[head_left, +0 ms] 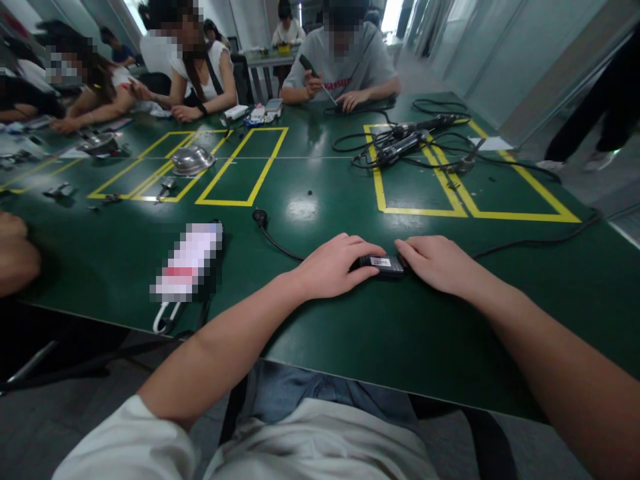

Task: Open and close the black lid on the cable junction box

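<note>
A black power adapter (393, 267) with a white label lies on the green table in front of me. My left hand (336, 265) grips its left part between thumb and fingers. My right hand (440, 263) is closed at the adapter's right end, around the black cable where it meets the adapter; the exact joint is hidden by my fingers. Left of my left hand, a thin cord runs to a black plug (259, 217) lying on the table. From behind my right hand the black cable (530, 241) stretches off to the right.
A phone (189, 260) with a white strap lies left of my forearm. Beyond are yellow tape outlines, a metal bowl (193, 161), small metal parts (167, 189) and black tools with tangled cables (400, 143). A person (345, 63) across the table holds a screwdriver; others sit at left.
</note>
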{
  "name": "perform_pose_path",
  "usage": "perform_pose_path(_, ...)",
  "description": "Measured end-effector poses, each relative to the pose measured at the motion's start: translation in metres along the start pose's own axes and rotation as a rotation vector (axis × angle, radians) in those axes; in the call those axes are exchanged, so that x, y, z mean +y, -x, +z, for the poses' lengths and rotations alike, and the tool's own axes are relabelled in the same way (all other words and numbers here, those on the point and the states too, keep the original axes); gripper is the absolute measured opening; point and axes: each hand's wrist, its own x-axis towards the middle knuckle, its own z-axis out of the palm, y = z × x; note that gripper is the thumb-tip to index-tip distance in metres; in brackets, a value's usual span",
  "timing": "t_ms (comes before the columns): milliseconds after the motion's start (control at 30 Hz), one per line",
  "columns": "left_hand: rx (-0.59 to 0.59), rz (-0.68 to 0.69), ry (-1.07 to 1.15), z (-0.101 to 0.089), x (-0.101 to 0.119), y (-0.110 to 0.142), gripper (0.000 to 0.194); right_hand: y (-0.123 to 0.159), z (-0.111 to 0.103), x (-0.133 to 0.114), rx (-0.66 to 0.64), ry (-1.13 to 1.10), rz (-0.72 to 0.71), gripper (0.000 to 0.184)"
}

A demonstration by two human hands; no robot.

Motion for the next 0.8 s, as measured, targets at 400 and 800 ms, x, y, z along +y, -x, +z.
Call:
perform_pose_path(400, 0.15, -0.365, -0.191, -0.001, 0.0, -0.004, 0.028, 0.002, 0.002, -0.007, -0.02, 0.137, -0.017, 0.056)
perform_pose_path(800, -0.143, -0.59, -0.45, -0.017, 0.016, -0.008, 0.067, 0.006, -0.007, -0.019, -0.068, 0.193, 0.063, 0.061)
